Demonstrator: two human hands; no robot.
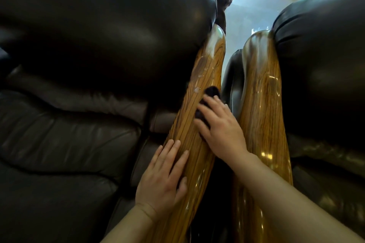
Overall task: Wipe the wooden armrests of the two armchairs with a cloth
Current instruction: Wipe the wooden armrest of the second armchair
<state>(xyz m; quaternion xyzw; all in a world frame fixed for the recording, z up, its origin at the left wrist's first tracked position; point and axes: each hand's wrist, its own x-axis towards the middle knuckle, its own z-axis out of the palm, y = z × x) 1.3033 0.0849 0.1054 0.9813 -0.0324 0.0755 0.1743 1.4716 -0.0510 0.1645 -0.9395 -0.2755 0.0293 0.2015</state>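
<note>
two dark brown leather armchairs stand side by side, the left armchair point(83, 49) and the right armchair point(324, 49) nearly touching, each with a glossy, striped golden-brown wooden armrest facing the narrow gap between them. the right hand point(219, 126) lies on the left chair's wooden armrest point(199, 92), about midway along it, with its fingers spread and pressed flat over a small dark, fuzzy cloth point(212, 91). the cloth peeks out past the fingertips and sits on the inner side of that armrest, next to the gap. a few wet droplets point(197, 89) and a smeared sheen sit on the wood just beyond the cloth. the left hand point(165, 175) rests palm down nearer on the same armrest, fingers loosely apart and holding nothing. the right chair's wooden armrest point(262, 89) runs alongside, shiny, with no hand on it. pale floor point(254, 6) shows beyond the chairs.
</note>
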